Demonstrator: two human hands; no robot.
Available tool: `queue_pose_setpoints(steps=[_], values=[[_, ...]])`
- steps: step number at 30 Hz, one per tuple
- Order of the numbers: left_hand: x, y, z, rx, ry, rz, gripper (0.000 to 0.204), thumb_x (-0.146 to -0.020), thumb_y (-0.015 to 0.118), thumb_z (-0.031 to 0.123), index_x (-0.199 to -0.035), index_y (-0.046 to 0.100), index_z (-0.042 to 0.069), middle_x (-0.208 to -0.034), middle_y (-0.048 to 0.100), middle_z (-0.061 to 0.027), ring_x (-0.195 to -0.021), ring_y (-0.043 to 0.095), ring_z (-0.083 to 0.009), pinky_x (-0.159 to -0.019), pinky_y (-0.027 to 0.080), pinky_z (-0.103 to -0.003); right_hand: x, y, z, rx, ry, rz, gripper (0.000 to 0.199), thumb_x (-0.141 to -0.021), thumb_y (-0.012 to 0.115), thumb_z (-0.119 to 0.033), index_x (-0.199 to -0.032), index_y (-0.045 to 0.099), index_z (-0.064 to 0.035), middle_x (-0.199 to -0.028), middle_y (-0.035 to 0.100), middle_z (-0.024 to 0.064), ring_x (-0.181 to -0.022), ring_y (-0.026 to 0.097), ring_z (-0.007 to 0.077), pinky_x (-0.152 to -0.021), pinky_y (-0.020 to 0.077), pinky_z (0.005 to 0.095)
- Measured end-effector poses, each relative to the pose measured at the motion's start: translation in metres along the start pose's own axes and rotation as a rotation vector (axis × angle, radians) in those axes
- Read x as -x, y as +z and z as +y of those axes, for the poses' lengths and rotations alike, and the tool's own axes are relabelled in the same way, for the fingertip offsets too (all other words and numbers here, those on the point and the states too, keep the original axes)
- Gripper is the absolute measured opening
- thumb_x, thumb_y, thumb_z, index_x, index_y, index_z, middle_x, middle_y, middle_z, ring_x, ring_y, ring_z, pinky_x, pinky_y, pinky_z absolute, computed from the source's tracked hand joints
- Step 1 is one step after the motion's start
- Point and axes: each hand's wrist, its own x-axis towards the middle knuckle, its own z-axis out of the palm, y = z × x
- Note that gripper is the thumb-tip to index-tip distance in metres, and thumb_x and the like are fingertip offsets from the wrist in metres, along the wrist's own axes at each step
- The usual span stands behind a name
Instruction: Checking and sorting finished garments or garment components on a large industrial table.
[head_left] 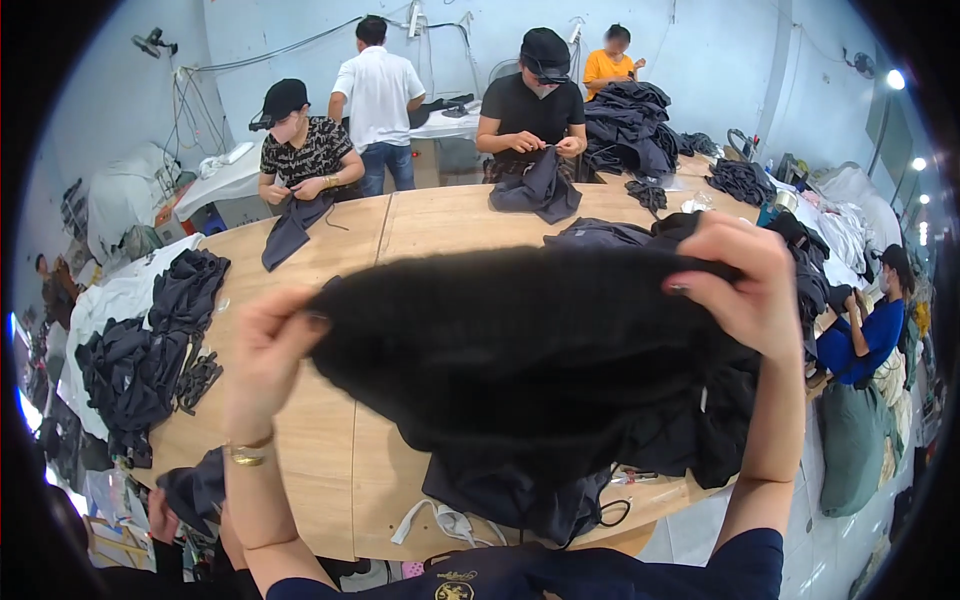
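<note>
While both hands lift it, a black garment [520, 350] hangs spread in the middle of the frame, above the wooden table [320, 450].

At the left centre the left hand [268, 345] pinches one top corner of the garment between its fingers, and at the right centre the right hand [740, 275] grips the other top edge. Its lower part falls on a pile of dark clothes [560, 490] at the lower centre of the table. More dark garments [150, 350] lie at the left edge. At the upper part of the frame, two persons in black caps each hold a dark piece [535, 185] at the far side of the table.
</note>
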Motion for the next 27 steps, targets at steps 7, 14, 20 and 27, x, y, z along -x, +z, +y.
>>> queue_pose_setpoints(steps=[7, 14, 20, 27], values=[[-0.038, -0.037, -0.033, -0.158, -0.105, -0.396, 0.03, -0.088, 0.058, 0.013, -0.115, 0.056, 0.001, -0.11, 0.059, -0.0087, -0.104, 0.057, -0.0184, -0.093, 0.044, -0.032, -0.015, 0.028, -0.004, -0.069, 0.003, -0.041, 0.014, -0.073, 0.073, -0.006, -0.083, 0.064, -0.0004, -0.073, 0.059, 0.0109, -0.065, 0.055, 0.0247, -0.06, 0.0438, 0.0313], [-0.013, 0.058, -0.096, -0.266, 0.013, -0.602, 0.048, -0.077, 0.071, 0.011, -0.12, 0.053, 0.003, -0.11, 0.061, -0.0106, -0.105, 0.058, -0.0192, -0.092, 0.044, -0.031, 0.032, 0.112, 0.045, -0.336, 0.133, -0.348, 0.014, -0.079, 0.07, -0.008, -0.084, 0.061, 0.0012, -0.074, 0.058, 0.0129, -0.067, 0.058, 0.0285, -0.06, 0.045, 0.0331], [-0.006, 0.062, -0.089, -0.36, -0.144, -0.595, 0.034, -0.074, 0.078, 0.019, -0.096, 0.061, -0.001, -0.08, 0.064, -0.0074, -0.077, 0.056, -0.0075, -0.072, 0.046, -0.024, 0.026, 0.097, 0.043, -0.4, 0.247, -0.474, 0.013, -0.083, 0.065, -0.01, -0.091, 0.062, -0.0007, -0.077, 0.062, 0.0129, -0.068, 0.061, 0.0243, -0.06, 0.045, 0.0299], [-0.012, 0.054, -0.07, -0.47, -0.101, -0.849, 0.044, -0.075, 0.077, 0.035, -0.076, 0.059, -0.005, -0.058, 0.041, -0.0128, -0.056, 0.033, -0.0091, -0.049, 0.034, -0.028, 0.032, 0.092, 0.042, -0.119, 0.149, -0.518, 0.012, -0.084, 0.065, -0.015, -0.09, 0.065, -0.0051, -0.068, 0.064, 0.0123, -0.061, 0.062, 0.0292, -0.054, 0.0464, 0.0307]])
